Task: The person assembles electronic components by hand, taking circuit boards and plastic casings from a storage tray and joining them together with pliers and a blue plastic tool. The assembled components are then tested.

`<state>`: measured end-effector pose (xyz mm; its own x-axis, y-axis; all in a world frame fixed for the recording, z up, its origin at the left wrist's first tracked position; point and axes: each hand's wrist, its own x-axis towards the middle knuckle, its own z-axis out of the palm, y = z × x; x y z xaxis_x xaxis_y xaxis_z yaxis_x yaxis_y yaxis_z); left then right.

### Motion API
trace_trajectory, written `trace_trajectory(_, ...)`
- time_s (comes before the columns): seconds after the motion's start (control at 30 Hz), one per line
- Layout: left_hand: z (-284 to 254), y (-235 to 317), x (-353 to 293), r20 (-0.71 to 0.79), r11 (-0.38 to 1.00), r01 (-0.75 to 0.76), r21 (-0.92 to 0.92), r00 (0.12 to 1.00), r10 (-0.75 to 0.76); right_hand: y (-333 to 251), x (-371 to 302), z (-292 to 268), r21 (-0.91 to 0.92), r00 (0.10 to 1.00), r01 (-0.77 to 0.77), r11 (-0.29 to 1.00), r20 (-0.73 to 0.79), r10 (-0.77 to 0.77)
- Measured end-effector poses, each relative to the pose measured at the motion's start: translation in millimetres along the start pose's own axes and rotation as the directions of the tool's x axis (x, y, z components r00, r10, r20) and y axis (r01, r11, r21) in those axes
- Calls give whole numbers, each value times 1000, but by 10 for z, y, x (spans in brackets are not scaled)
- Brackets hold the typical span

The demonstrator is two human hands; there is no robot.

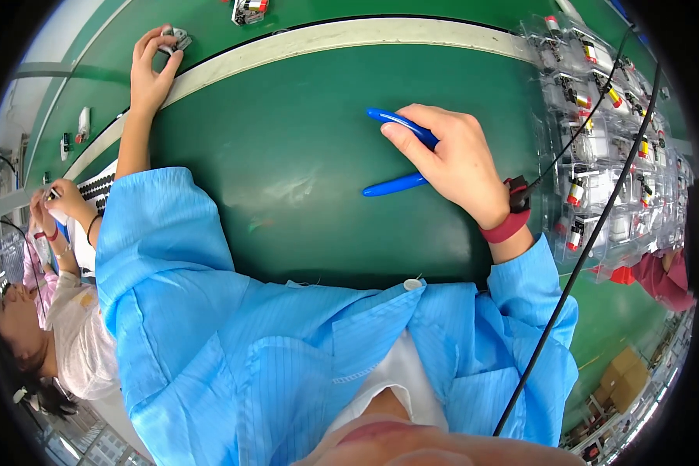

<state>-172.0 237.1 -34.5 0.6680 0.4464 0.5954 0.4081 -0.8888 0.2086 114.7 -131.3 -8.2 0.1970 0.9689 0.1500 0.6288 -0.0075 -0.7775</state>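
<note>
My left hand (151, 84) reaches to the far left, over the green strip beyond the pale rail. Its thumb and fingers close round a small grey part (180, 39), whose exact kind I cannot make out. Over the middle right of the green work surface, my right hand (466, 159) holds a blue-handled hand tool that looks like pliers (396, 185). Its two handles are spread apart and point left. The upper handle lies between thumb and fingers; the tool's head is hidden by the hand. A red wrist strap circles my right wrist.
Clear plastic trays (590, 147) with several small assemblies are stacked at the right. A black cable (590, 241) hangs across the right side. The pale rail (349, 35) borders the far side. Another small assembly (249, 10) lies beyond it. A co-worker (78, 342) handles a part at the left.
</note>
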Motion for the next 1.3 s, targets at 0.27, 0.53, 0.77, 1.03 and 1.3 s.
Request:
trace_trajectory(0.27,-90,765,232,-217,962,256,98,949,-230,-88,9,176,-155,971,225,962,-41,-234)
trace_trajectory(0.53,477,1317,489,-78,925,370,92,928,-363,-75,61,189,-197,965,216,956,-107,-239)
trace_trajectory(0.77,316,2337,479,-129,980,-170,-106,979,156,-168,314,105,363,952,26,931,-294,88)
trace_trajectory(1.03,421,2607,312,-16,911,-209,-356,976,217,-38,336,-61,485,958,-14,874,-245,151)
trace_trajectory(1.3,556,2585,246,33,856,-170,-487,977,213,-65,309,-46,385,938,12,923,-325,123)
